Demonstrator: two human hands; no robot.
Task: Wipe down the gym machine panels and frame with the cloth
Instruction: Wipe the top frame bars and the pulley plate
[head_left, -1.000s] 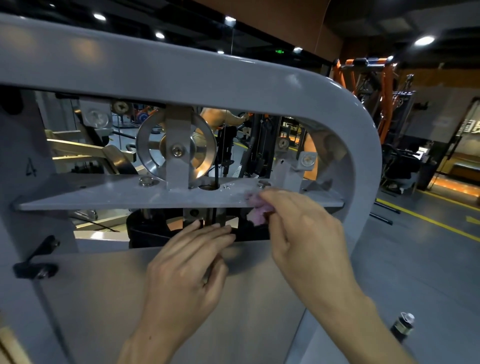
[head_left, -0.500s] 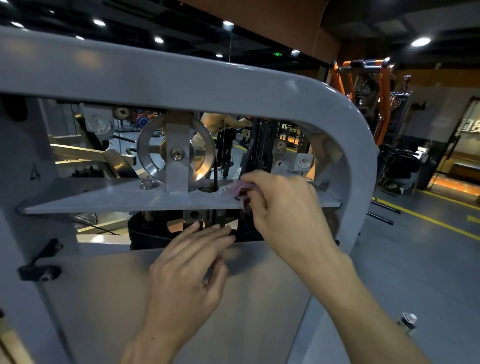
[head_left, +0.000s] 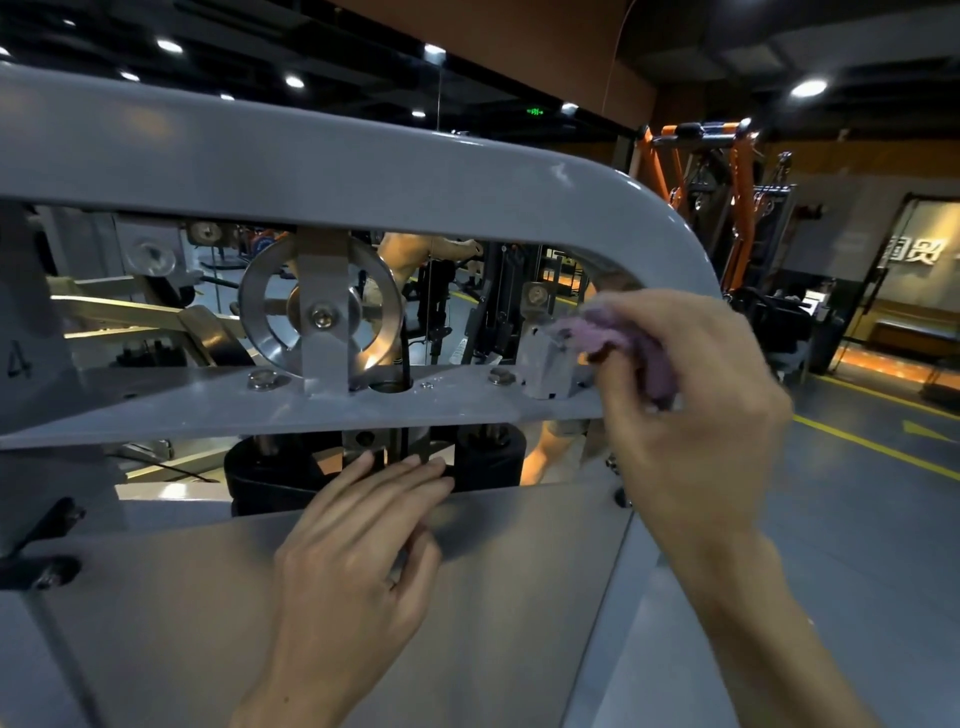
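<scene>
A grey gym machine frame (head_left: 363, 166) arches across the view and curves down at the right. Below it a flat grey crossplate (head_left: 208, 410) carries a shiny metal pulley (head_left: 319, 317) and a small bracket (head_left: 545, 358). My right hand (head_left: 691, 410) grips a bunched purple cloth (head_left: 613, 338) against the right end of the crossplate, beside the bracket. My left hand (head_left: 358, 561) rests flat, fingers straight, on the top edge of the grey front panel (head_left: 182, 623).
A black weight stack top (head_left: 270, 473) sits behind the panel. Orange gym equipment (head_left: 727, 208) stands at the back right. Grey floor with yellow lines (head_left: 872, 447) lies to the right. A black bracket (head_left: 47, 551) sticks out at the left.
My right hand has carried the cloth to the right along the crossplate, from near the pulley to the bracket at the frame's curve. My left hand has stayed on the panel edge.
</scene>
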